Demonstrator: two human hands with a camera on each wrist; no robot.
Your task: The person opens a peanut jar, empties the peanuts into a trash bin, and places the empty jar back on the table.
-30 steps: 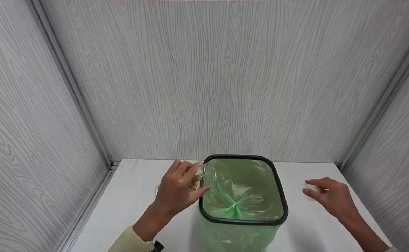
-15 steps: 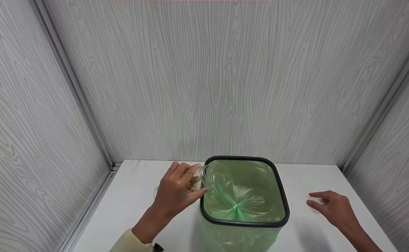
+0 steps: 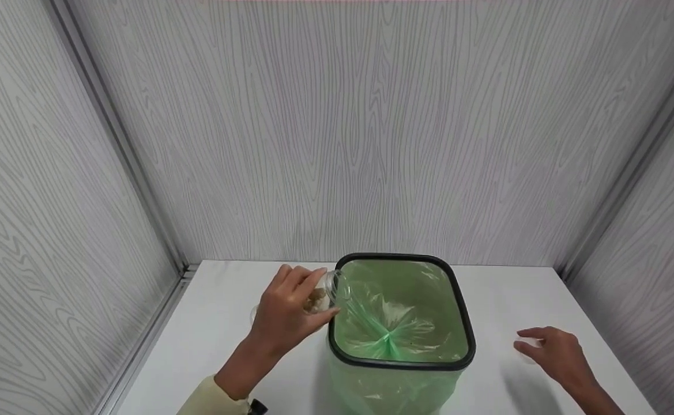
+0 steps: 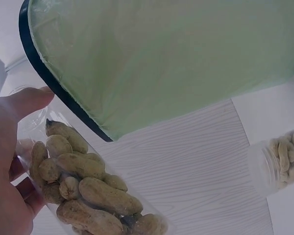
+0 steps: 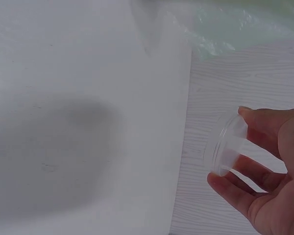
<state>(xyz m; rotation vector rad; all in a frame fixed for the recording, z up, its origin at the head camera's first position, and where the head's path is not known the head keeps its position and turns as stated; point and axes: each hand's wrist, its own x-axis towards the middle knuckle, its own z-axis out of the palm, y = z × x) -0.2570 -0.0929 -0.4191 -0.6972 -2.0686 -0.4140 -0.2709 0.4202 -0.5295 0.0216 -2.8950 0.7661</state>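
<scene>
With fingers curled and thumbs opposed, worked at a green-lined bin: gripped a tilted clear jar in the left hand, mouth at the bin's left edge; pinched a clear lid in the right hand, well apart; showed peanuts through the jar. Probably called for firm grip and slow tilting.

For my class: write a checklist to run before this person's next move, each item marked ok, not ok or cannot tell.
1. Left hand grips the jar: ok.
2. Lid held in right hand: ok.
3. Peanuts inside the jar: ok.
4. Jar upright: not ok, tilted toward the bin.
5. Green liner inside the bin: ok.
6. Jar touching the bin's rim: cannot tell; they overlap in the head view.
</scene>
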